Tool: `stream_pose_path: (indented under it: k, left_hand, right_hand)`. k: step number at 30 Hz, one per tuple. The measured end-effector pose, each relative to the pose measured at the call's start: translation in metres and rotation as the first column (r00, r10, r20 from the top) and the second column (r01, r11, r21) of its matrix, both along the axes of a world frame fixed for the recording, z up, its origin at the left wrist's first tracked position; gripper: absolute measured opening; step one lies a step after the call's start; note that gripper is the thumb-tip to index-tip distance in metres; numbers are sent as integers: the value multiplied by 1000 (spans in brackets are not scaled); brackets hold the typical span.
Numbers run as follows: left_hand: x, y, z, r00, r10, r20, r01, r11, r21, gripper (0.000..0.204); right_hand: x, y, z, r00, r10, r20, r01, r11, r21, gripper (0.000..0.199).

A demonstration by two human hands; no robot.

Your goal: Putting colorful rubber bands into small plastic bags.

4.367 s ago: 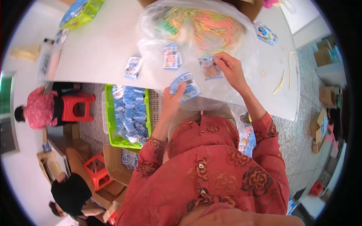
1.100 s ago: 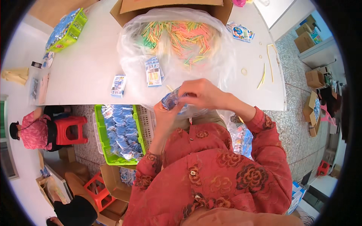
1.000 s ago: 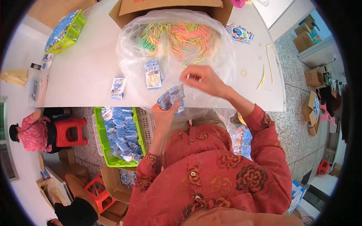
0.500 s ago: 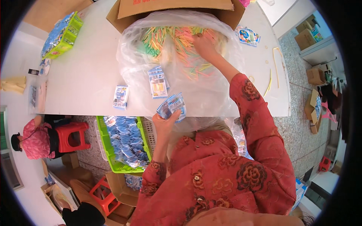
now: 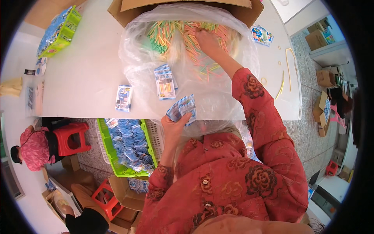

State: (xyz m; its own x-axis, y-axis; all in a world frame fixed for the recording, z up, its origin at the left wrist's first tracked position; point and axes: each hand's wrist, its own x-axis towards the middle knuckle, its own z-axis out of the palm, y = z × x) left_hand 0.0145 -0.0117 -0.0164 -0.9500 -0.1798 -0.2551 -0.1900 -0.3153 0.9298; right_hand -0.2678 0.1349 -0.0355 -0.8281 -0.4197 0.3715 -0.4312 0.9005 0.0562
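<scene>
My left hand [image 5: 175, 125] grips a small blue-and-white plastic packet [image 5: 182, 109] near the table's front edge. My right hand [image 5: 207, 40] reaches into a heap of thin coloured sticks [image 5: 170, 34], pink, orange, yellow and green. Its fingers are curled together on the sticks, with the tips partly hidden among them. The heap lies in a clear plastic bag [image 5: 136, 52] spilling out of a cardboard box [image 5: 183, 5]. Stacked packets [image 5: 165, 84] rest on the bag's near left part, and another packet [image 5: 124, 98] lies further left on the table.
Below the table edge, a green basket [image 5: 102, 150] holds many blue packets. Another green basket [image 5: 64, 37] stands at the far left. At the right lie packets [image 5: 261, 36] and a yellow strip [image 5: 280, 85]. Two people sit at the left, near red stools [image 5: 71, 137].
My right hand has moved slightly left and farther into the sticks. My left hand, still holding the packet, has shifted a little right. The view has tilted slightly.
</scene>
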Motion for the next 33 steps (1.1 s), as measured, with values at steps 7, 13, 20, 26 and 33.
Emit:
stream_pose_path:
  k: [7, 13, 20, 26, 33]
  left_hand:
    - [1, 4, 5, 1000, 17, 3, -17, 1000, -18, 38]
    - [3, 7, 3, 1000, 9, -7, -9, 999, -35, 36]
    - [6, 9, 5, 1000, 10, -6, -11, 999, -37, 34]
    - [4, 16, 10, 1000, -10, 6, 11, 998, -61, 35]
    - [-4, 19, 14, 998, -45, -39, 41, 995, -88, 33]
  right_hand:
    - [3, 2, -6, 1000, 8, -16, -8, 999, 38, 18]
    - [-4, 9, -18, 999, 33, 21, -31, 995, -96, 35]
    - [16, 31, 1, 973, 93, 209, 29, 857, -515, 33]
    - [54, 58, 5, 802, 393, 450, 160, 584, -796, 20]
    - [94, 60, -22, 807, 461, 370, 47, 574, -817, 18]
